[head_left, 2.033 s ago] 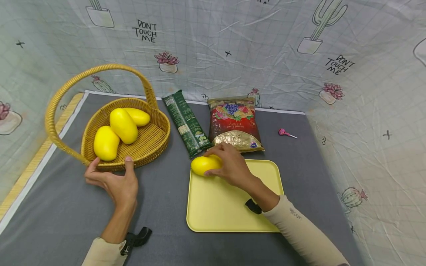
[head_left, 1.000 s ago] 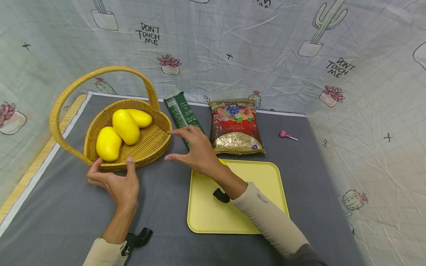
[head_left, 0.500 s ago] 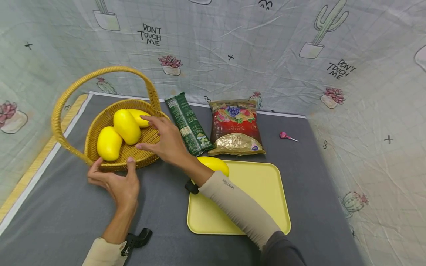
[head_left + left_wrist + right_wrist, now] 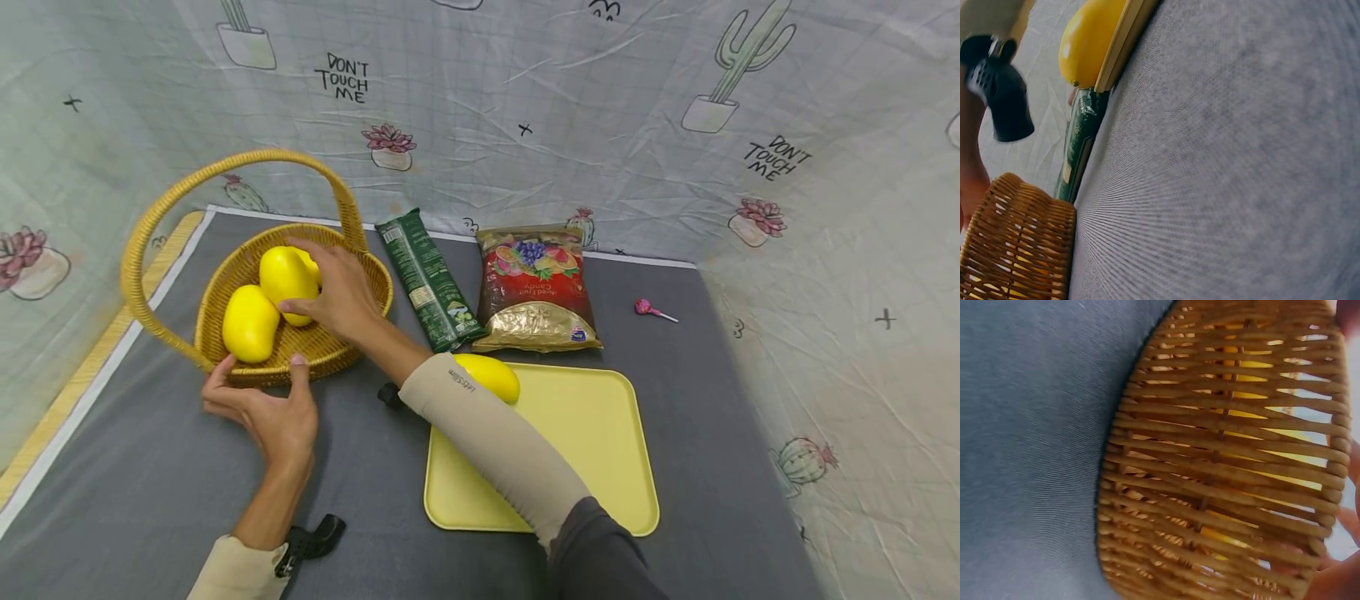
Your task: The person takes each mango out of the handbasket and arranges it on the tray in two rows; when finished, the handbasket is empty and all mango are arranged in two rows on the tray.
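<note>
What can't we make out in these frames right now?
Basket interior behind the right hand: head view, hand blocks it.
Undersides of the mangoes: right wrist view, slivers only, basket weave in front.
Tray's middle strip: head view, behind the right sleeve.
Green packet's fine print: head view, too small.

Beige sleeves [image 4: 491, 446], small dark lettering [image 4: 461, 381]; dark grey upper sleeve [image 4: 600, 554]; black wrist mounts [image 4: 322, 536].

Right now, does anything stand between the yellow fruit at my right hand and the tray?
Yes: the basket's near right wall stands between that yellow fruit and the tray. Your right sleeve also crosses over the tray, and another yellow fruit lies there.
</note>
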`<state>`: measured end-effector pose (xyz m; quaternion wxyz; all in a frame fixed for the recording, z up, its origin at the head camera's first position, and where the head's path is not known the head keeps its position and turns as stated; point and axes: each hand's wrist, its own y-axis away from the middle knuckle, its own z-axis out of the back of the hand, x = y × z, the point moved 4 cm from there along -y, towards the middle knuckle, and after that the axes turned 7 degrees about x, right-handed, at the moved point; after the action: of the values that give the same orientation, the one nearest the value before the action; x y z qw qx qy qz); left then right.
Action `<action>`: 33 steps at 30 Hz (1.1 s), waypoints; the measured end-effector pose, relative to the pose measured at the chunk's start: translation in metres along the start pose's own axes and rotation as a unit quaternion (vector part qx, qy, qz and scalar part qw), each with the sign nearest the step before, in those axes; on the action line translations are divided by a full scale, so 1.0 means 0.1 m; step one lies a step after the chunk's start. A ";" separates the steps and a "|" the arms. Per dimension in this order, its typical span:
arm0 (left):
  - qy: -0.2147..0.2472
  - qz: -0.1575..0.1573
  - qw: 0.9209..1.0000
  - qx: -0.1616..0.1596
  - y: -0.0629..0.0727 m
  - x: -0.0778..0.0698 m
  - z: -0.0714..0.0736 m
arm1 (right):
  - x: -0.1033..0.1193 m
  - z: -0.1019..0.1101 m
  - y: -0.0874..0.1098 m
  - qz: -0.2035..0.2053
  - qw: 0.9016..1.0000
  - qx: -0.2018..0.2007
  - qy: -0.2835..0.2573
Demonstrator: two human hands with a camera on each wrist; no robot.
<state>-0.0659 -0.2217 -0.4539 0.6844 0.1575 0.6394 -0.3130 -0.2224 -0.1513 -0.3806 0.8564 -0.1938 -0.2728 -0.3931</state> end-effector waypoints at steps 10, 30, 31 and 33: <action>0.010 -0.014 1.000 0.001 0.00 0.00 0.00 | 0.05 -0.13 -0.22 -0.049 0.998 0.013 0.048; 0.003 -0.009 1.000 -0.005 0.00 0.00 0.00 | 0.10 0.27 0.17 0.034 0.998 -0.002 -0.056; 0.002 -0.008 1.000 -0.005 0.00 0.00 0.00 | 0.09 0.32 0.21 0.038 0.997 -0.005 -0.065; -0.001 -0.008 1.000 -0.005 0.00 0.00 0.00 | 0.08 0.42 0.31 0.049 0.996 -0.013 -0.077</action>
<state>-0.0658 -0.2220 -0.4539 0.6830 0.1482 0.6419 -0.3155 -0.2078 -0.1136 -0.3466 0.8484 -0.2479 -0.3231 -0.3381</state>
